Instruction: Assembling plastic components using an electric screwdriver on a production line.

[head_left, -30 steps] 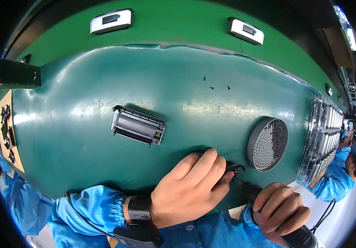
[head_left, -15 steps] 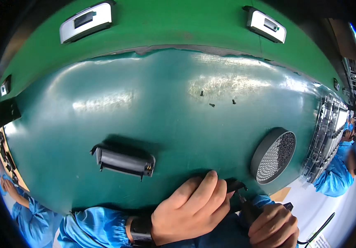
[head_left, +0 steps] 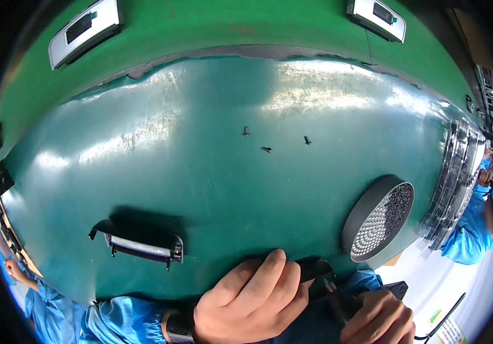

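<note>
At the near edge of the mat, my left hand [head_left: 252, 307] is closed round a black plastic part [head_left: 315, 270], its fingers covering most of it. My right hand [head_left: 379, 318] grips a dark electric screwdriver [head_left: 342, 301], whose metal tip points up beside the part; whether they touch I cannot tell. Left of my left hand lies a black housing [head_left: 175, 247] with a pale, shiny bar along it. To the right stands a round grey dish [head_left: 356, 221] with a dimpled floor and many tiny black screws heaped on one side.
Three small black screws, one of them a single screw [head_left: 307, 140], lie mid-mat [head_left: 212, 172]. Clear plastic trays [head_left: 455, 178] are stacked at the right edge. White-framed devices [head_left: 86, 31] sit on the green surface beyond. Co-workers in blue sleeves [head_left: 467, 232] are at both sides.
My view has shifted, so the housing and loose screws appear farther left. Both hands keep nearly the same hold, with the screwdriver still beside the black part.
</note>
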The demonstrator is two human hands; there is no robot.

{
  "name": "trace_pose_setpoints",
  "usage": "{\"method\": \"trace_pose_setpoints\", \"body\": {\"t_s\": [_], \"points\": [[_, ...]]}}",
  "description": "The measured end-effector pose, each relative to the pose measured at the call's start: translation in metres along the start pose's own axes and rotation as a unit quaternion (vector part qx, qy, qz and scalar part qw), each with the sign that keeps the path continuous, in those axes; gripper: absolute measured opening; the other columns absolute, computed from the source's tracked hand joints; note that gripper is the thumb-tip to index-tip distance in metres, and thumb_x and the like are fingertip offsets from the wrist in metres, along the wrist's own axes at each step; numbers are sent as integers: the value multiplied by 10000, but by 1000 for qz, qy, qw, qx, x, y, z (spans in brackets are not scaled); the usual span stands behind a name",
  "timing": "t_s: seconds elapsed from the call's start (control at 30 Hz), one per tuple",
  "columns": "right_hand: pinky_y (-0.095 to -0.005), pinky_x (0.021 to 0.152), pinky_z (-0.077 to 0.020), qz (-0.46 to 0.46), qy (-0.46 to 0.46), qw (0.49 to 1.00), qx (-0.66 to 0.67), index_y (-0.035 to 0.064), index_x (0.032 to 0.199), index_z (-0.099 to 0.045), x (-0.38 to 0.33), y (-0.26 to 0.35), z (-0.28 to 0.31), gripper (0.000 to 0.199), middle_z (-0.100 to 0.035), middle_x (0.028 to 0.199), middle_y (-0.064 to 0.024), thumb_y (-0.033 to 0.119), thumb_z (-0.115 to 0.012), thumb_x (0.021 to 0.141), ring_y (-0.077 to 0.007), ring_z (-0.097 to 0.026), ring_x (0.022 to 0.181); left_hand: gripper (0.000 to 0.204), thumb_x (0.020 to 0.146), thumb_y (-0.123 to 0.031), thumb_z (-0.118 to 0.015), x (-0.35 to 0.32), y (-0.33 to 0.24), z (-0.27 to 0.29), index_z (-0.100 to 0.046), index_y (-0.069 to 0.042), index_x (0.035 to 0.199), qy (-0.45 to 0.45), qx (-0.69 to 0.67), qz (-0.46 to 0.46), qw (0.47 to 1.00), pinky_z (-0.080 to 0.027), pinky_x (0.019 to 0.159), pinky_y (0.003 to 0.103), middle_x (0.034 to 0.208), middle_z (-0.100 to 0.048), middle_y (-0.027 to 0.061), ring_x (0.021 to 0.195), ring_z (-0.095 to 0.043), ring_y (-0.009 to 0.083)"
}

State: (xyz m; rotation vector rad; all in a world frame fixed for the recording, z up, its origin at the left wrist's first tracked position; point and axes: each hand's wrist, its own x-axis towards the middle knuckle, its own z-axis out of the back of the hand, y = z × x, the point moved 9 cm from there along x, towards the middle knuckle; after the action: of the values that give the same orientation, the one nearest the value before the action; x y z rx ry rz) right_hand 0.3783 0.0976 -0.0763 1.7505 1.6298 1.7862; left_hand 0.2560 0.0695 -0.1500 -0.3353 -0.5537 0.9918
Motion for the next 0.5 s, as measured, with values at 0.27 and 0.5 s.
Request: {"method": "trace_pose_setpoints", "body": {"t_s": [0.27,0.5], "points": [[-294,536,-470,-8,41,999,-16,93,757,-618,5,-10,-2,141,-591,603,-51,95,-603,897,-176,-575,526,131,910,-303,-706,0,4,-1,-689,-180,869,3,-23,-1,1000,-462,927,381,1126,-674,56,1214,-590,263],[-293,536,-471,-10,27,1000,9,84,758,-619,6,-22,7,164,-606,619,-63,120,-593,917,-178,-580,532,120,919,-303,-682,10,15,0,-689,-187,891,91,-6,-13,996,-462,916,380,1120,-684,32,1193,-609,247]]}}
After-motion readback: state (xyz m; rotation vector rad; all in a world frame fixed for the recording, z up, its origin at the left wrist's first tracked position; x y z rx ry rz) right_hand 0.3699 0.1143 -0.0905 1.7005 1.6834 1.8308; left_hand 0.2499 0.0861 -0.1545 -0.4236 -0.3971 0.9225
